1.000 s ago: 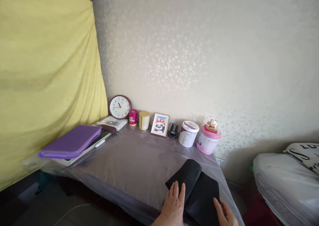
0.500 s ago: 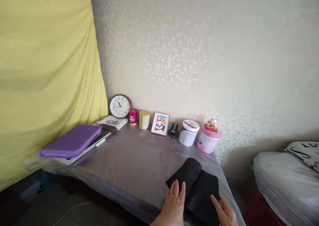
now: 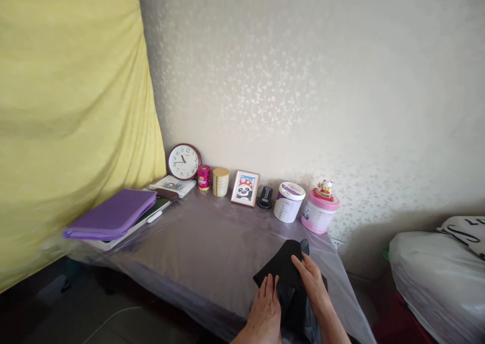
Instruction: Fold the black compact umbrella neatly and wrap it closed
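A folded piece of black cloth [image 3: 280, 260] lies at the right front part of the table; what kind of article it is I cannot make out. My left hand [image 3: 266, 303] rests flat on its left part, fingers stretched out. On the right, my right hand [image 3: 311, 281] grips a flap of the same cloth, which is turned over towards the left. A small shiny dark edge of it pokes up beyond those fingertips. The lower part of the cloth is partly hidden behind my right wrist.
Along the wall stand a clock [image 3: 184, 162], a pink tin [image 3: 203, 178], a yellow-lidded can [image 3: 221, 182], a framed panda picture [image 3: 245, 188], a black device [image 3: 265, 197], a white-and-purple tub [image 3: 289, 202] and a pink-lidded tub [image 3: 320, 211] with a figurine. A purple folder [image 3: 111, 212] lies left.
My right hand has moved up and left from the cloth's right edge, bringing the right-hand flap over towards the left. My left hand has stayed almost in place.
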### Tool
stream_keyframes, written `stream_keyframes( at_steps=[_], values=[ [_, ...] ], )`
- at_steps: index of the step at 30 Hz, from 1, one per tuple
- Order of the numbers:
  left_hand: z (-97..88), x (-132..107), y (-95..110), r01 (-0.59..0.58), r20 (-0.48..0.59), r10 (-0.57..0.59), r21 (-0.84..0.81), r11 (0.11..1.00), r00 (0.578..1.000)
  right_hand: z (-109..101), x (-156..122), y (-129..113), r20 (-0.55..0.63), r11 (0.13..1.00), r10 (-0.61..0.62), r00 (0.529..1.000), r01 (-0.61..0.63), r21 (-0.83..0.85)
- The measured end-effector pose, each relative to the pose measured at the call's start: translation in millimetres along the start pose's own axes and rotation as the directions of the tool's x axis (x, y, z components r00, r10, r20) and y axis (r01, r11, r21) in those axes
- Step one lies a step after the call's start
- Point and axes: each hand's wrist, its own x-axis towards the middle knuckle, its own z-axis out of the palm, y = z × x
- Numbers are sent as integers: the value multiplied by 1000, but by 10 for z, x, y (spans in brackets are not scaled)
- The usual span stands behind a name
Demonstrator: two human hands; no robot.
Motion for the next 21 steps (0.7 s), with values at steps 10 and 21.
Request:
stream_keyframes(
  at_steps=[10,21],
  values=[
    [-67,-38,7,47,8,-46,-24,999,999,186,209,290,89,994,60,994,-51,-92],
    [-374,-377,-15,138,-9,-138,34,990,990,294,308,383,143,961,47,989,-6,-276]
  ],
)
